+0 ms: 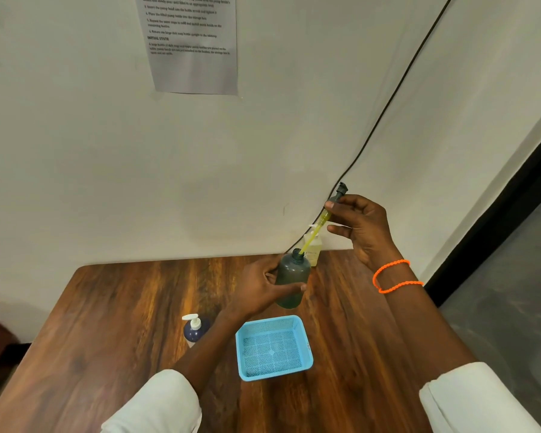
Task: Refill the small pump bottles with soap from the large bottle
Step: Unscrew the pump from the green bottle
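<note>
- Fingers of the left hand [264, 287] are wrapped round the dark green pump bottle [292, 281], which is held up off the table [113, 307] and tilted a bit
- the pump head [338, 195] is pinched in the right hand's [361, 228] fingertips, with its yellow-looking dip tube [314, 234] still poked into the bottle neck
- can't really be told whether the pump is going in or coming out; either way the tube should probably be kept in line with the neck and drips let fall inside
- a pale bottle [313, 250] is seen just behind, by the wall, partly hidden, maybe the large soap one
- a dark blue pump bottle [196, 329] with a white pump is stood to the left
- the blue basket [274, 348] sits right under the hands, so drips could land there
- a black cable [388, 104] and a printed sheet [192, 42] are on the wall, not in the way
</note>
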